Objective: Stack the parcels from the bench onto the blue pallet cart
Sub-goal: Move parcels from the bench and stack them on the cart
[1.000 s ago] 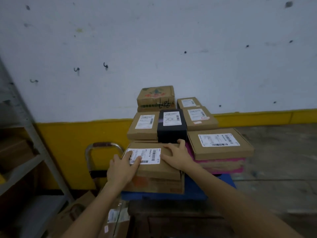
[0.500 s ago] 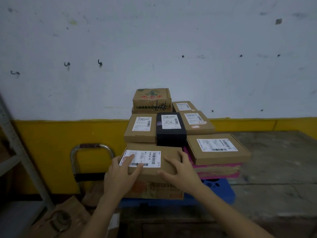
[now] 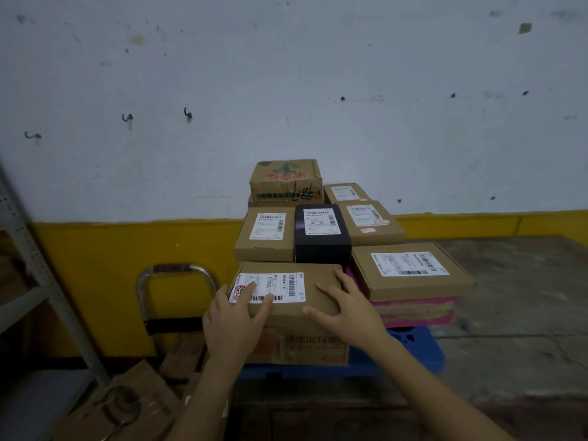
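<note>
A brown parcel [image 3: 319, 272] with a white barcode label lies on a larger printed carton [image 3: 302, 345] at the front of the blue pallet cart [image 3: 420, 348]. My left hand [image 3: 235, 316] rests flat on its front left corner, fingers over the label. My right hand [image 3: 350, 313] lies spread on its right part, not gripping. Behind stand a black parcel [image 3: 321, 237], several labelled brown parcels and a green-printed carton [image 3: 284, 179]. A flat brown parcel [image 3: 410, 272] sits on pink boxes [image 3: 413, 310] at the right.
The cart's metal handle [image 3: 176, 272] rises at the left, before a yellow and white wall. A grey metal shelf [image 3: 31, 265] stands at far left, with loose cardboard [image 3: 127, 402] on the floor below. A dark bench top [image 3: 318, 409] lies under my arms. Concrete floor [image 3: 525, 297] spreads right.
My right hand has slid back from the parcel's far edge toward its near right side, and both hands now lie flatter with fingers spread. The parcel stays on the stack.
</note>
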### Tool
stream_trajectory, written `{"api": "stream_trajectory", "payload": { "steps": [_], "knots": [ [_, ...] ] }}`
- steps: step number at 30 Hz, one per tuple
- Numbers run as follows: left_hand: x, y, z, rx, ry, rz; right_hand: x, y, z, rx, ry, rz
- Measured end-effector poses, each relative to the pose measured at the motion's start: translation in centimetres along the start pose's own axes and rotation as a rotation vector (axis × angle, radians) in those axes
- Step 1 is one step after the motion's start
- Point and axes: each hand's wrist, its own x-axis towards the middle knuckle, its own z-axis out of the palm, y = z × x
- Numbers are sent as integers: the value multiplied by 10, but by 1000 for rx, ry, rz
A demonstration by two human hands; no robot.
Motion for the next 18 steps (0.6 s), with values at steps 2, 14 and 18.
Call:
{"api": "stream_trajectory", "payload": {
  "steps": [2, 14, 18],
  "knots": [
    [-3, -1, 1, 19, 16, 6, -4, 3, 1, -47, -3, -20],
    [-8, 11, 11, -13, 33, -49, -13, 13, -11, -9, 52, -47],
    [-10, 6, 10, -70, 37, -47, -15, 34, -50, 155, 489, -7]
  ]
}}
